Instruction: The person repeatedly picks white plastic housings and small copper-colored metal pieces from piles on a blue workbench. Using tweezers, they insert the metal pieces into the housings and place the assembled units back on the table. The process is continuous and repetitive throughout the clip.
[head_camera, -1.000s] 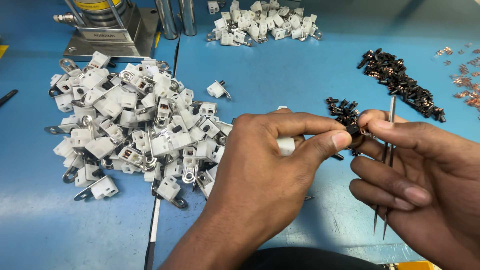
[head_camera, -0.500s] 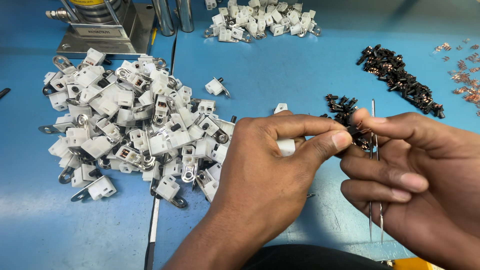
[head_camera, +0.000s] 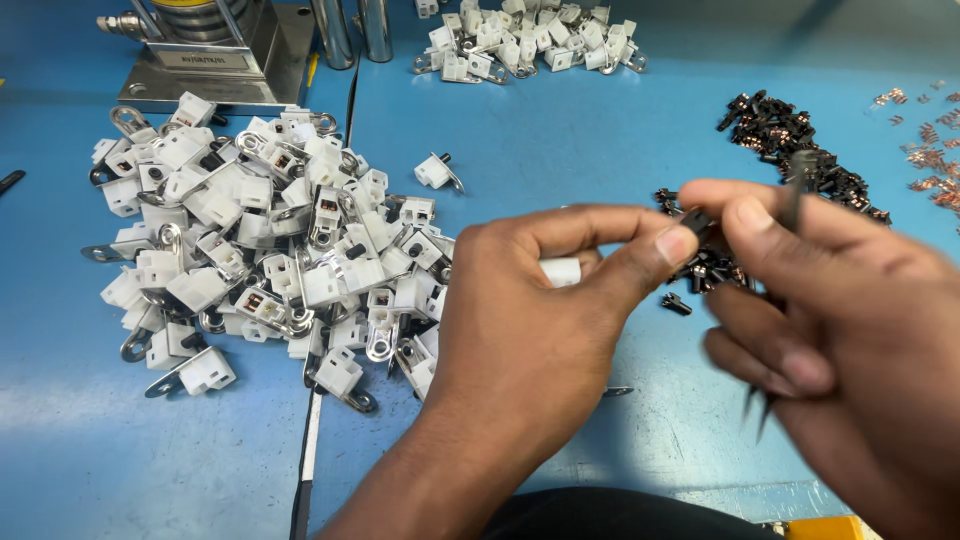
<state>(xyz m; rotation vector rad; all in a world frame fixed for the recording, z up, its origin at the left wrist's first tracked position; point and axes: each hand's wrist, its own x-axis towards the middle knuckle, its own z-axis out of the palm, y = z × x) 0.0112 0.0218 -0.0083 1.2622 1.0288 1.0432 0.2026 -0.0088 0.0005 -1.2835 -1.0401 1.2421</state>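
Note:
My left hand (head_camera: 530, 320) pinches a small white plastic housing (head_camera: 560, 271) between thumb and fingers, just right of a big pile of white housings with metal brackets (head_camera: 270, 250). My right hand (head_camera: 840, 330) is blurred from motion and grips thin metal tweezers (head_camera: 770, 400), whose tips point down toward me. Thumb and forefinger of that hand meet the left fingertips over a tiny black part (head_camera: 697, 222). A small heap of black parts (head_camera: 705, 265) lies directly under the fingertips.
A second pile of white housings (head_camera: 530, 40) sits at the back. A strip of black parts (head_camera: 790, 140) and copper contacts (head_camera: 925, 150) lie at the far right. A metal press base (head_camera: 215, 60) stands at the back left. A seam (head_camera: 310, 440) splits the blue mat.
My right hand has swung the tweezers from upright to tips pointing down toward me, and its fingers have closed in on the left fingertips. The left hand has stayed put.

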